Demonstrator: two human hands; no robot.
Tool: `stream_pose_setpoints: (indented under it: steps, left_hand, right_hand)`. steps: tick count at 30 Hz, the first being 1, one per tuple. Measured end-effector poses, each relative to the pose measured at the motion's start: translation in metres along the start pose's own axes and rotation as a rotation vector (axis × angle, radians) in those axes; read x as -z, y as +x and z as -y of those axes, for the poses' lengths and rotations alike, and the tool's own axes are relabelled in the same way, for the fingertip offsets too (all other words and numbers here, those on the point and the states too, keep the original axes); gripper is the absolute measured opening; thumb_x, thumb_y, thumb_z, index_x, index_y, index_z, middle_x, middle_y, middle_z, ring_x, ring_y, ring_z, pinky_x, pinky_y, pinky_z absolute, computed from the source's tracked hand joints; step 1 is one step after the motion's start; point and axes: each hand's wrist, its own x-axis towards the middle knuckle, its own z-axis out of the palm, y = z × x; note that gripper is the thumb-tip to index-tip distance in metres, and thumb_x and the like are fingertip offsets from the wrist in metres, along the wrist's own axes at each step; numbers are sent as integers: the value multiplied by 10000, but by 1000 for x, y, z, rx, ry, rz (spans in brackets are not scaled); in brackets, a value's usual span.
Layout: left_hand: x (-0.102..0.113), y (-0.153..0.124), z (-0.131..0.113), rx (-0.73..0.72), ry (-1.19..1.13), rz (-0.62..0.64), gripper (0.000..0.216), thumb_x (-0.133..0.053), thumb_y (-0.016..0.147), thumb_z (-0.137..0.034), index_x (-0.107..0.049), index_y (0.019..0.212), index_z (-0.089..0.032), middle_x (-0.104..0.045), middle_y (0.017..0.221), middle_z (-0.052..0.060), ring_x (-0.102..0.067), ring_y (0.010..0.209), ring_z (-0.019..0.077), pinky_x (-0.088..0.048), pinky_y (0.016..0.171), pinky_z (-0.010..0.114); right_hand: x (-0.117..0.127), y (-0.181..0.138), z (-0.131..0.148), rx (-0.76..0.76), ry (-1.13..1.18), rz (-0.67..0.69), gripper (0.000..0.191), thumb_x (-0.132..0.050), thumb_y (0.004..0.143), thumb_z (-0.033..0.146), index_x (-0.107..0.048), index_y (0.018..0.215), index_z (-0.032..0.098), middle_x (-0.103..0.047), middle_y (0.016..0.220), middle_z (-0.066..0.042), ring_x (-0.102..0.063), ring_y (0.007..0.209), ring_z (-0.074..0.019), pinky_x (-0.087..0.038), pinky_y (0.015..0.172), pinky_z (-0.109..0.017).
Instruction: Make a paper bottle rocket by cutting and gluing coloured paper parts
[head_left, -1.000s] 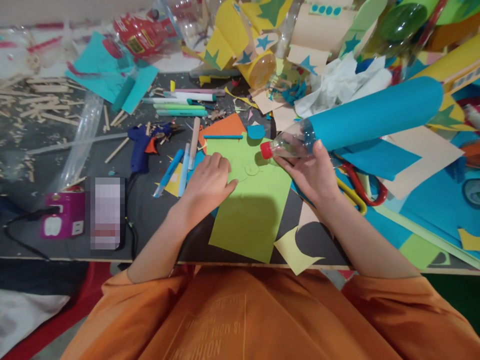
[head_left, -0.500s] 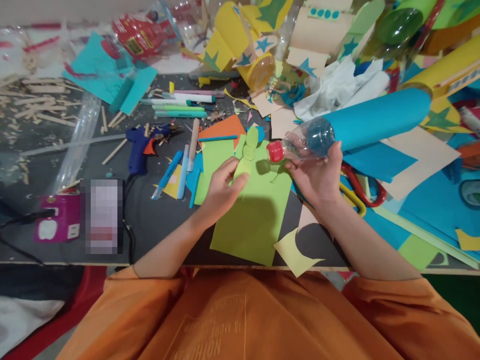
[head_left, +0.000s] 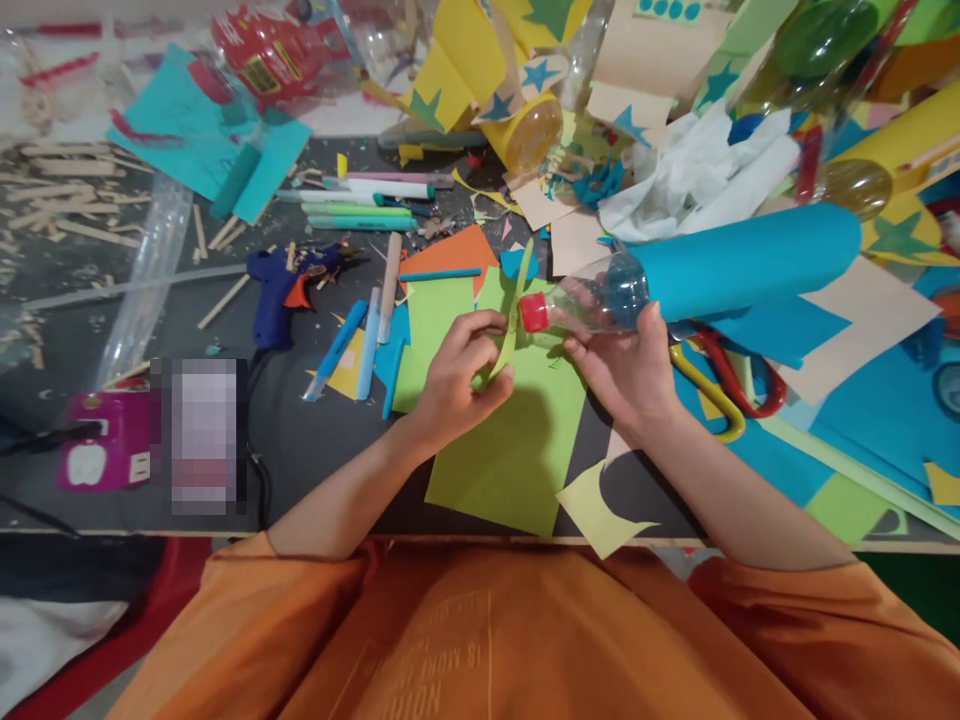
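Observation:
In my left hand [head_left: 461,380] a light green paper propeller [head_left: 517,310] is pinched, turned nearly edge-on. It stands right against or just in front of the red cap [head_left: 535,313] of a clear plastic bottle [head_left: 596,297]; I cannot tell whether they touch. Blue paper [head_left: 757,255] wraps the bottle's body, and a blue paper fin [head_left: 780,325] sticks out below it. My right hand [head_left: 630,375] is closed around the bottle from underneath, thumb at the edge of the blue wrap. Beneath both hands lies a green paper sheet [head_left: 517,450].
A blue glue gun [head_left: 274,300] lies left, near several markers [head_left: 360,215] and wooden sticks [head_left: 82,190]. Red-and-yellow scissors [head_left: 739,390] rest right of my right hand. Behind are yellow paper-covered bottles [head_left: 532,130], crumpled white tissue [head_left: 697,180] and a red bottle [head_left: 277,55].
My left hand has turned the propeller from facing up to edge-on and brought it to the red cap. The bottle has shifted slightly left.

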Motion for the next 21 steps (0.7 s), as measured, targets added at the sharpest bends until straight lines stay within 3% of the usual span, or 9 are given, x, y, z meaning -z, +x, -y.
stream_pose_setpoints:
  steps: [13, 17, 21]
  left_hand:
    - [-1, -1, -1, -12, 14, 24, 248, -537, 974, -351, -428, 786, -230, -600, 1212, 116, -613, 1144, 206, -571, 905, 356]
    - [3, -1, -4, 21, -96, 59, 294, -548, 948, -520, -510, 955, -228, -586, 1250, 141, -597, 1201, 244, -557, 953, 410]
    - [5, -3, -5, 222, -337, 23, 489, -406, 957, -647, -565, 1186, -245, -567, 1336, 148, -572, 1253, 260, -536, 989, 415]
  right_hand:
    - [-4, -4, -1, -3, -10, -9, 561, -620, 722, 790, -721, 1043, 340, -713, 1268, -11, -664, 1188, -251, -595, 786, -318]
    - [-5, -2, 0, 0, -2, -12, 580, -655, 682, 793, -721, 1046, 345, -712, 1277, 0, -649, 1221, -257, -594, 811, -322]
    - [-5, -2, 1, 12, -1, -18, 544, -699, 658, 765, -719, 1017, 356, -720, 1268, 15, -641, 1240, -260, -591, 845, -336]
